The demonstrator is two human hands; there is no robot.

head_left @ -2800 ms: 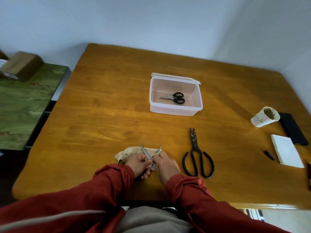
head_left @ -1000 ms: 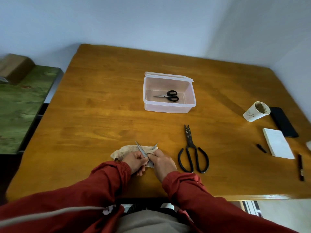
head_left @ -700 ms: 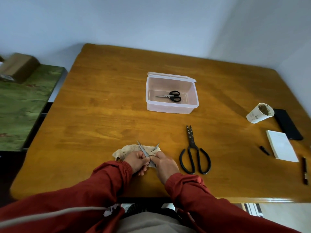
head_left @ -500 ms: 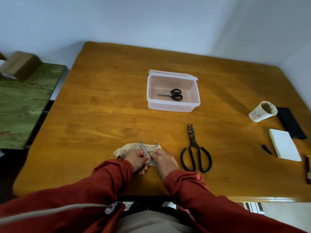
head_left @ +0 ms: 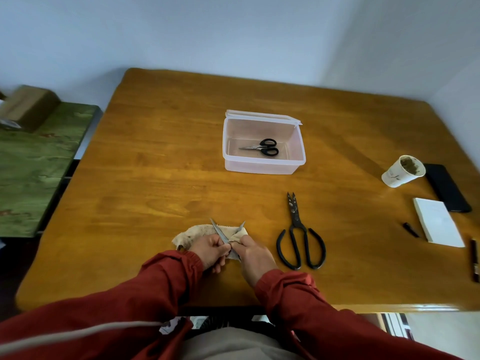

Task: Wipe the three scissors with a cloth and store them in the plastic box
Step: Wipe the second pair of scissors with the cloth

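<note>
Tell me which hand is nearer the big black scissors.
Right. The right hand sits just left of the big black scissors, not touching; the left hand is farther left, gripping the open scissors against the cloth.

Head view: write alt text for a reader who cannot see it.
A person's left hand grips open scissors near the front edge of the wooden table while the right hand pinches a cloth against one blade. In the open plastic box behind lie small black-handled scissors; large black scissors lie on the table to the right.
</note>
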